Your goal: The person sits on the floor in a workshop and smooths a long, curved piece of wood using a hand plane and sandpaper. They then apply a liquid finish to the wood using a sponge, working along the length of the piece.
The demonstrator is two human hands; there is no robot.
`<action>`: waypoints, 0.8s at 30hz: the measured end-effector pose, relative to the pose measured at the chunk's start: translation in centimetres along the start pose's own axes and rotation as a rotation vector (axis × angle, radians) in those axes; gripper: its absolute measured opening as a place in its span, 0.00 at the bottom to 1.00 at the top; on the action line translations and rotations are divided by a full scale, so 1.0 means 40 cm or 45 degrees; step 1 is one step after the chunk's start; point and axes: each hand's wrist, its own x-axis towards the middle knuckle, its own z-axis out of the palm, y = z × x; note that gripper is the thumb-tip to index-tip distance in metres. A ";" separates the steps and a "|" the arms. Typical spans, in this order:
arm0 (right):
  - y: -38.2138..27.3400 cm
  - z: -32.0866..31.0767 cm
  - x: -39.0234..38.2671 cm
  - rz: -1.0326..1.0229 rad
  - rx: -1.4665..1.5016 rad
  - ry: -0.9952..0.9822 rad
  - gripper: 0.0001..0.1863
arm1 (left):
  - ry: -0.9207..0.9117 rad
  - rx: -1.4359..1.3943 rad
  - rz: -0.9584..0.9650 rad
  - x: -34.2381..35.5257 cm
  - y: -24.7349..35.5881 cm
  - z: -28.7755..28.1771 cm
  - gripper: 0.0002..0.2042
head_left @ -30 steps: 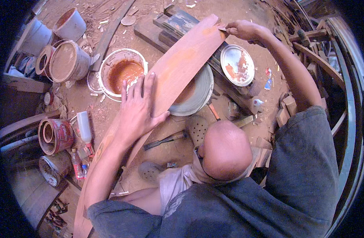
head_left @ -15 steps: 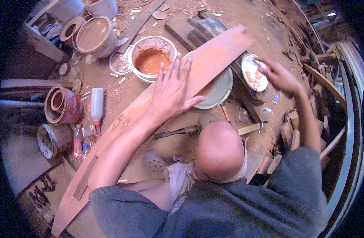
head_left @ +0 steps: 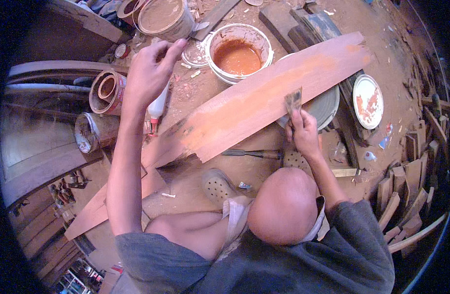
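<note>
A long pinkish wooden board (head_left: 225, 117), patched with orange smears, lies slantwise in front of me. Over its near edge my right hand (head_left: 303, 131) grips a small flat putty knife (head_left: 293, 99), whose wide end reaches the orange patch. My left hand (head_left: 154, 68) is raised off the board at the left, fingers loosely curled and thumb apart, with nothing visible in it. Beyond the board stands a white bucket (head_left: 217, 66) holding orange paste. To the right of the board lies a white lid (head_left: 368, 102) smeared with orange.
A squeeze bottle (head_left: 158, 105) is partly behind my left wrist. Pots (head_left: 100, 132) stand at the left, with a large brown-filled bucket (head_left: 166, 19) farther back. A chisel-like tool (head_left: 252, 154) lies by my shoes (head_left: 218, 183). Wood offcuts (head_left: 411, 181) pile up at the right.
My left hand has lifted off the board and moved left. The right hand has come from the white lid to the board with the putty knife. The view has shifted.
</note>
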 end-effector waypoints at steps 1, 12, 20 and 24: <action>0.020 0.004 0.013 -0.028 -0.010 0.065 0.25 | 0.022 -0.029 0.026 -0.006 -0.007 0.013 0.22; 0.178 -0.135 -0.103 -0.062 -0.232 0.023 0.29 | -0.029 -0.228 0.103 0.026 0.042 0.026 0.16; 0.042 -0.185 -0.080 -0.011 0.026 0.043 0.29 | -0.051 -0.356 0.066 0.002 0.038 -0.014 0.14; 0.103 -0.058 -0.041 -0.470 -0.434 0.189 0.22 | -0.055 -0.370 0.010 -0.003 0.032 -0.024 0.13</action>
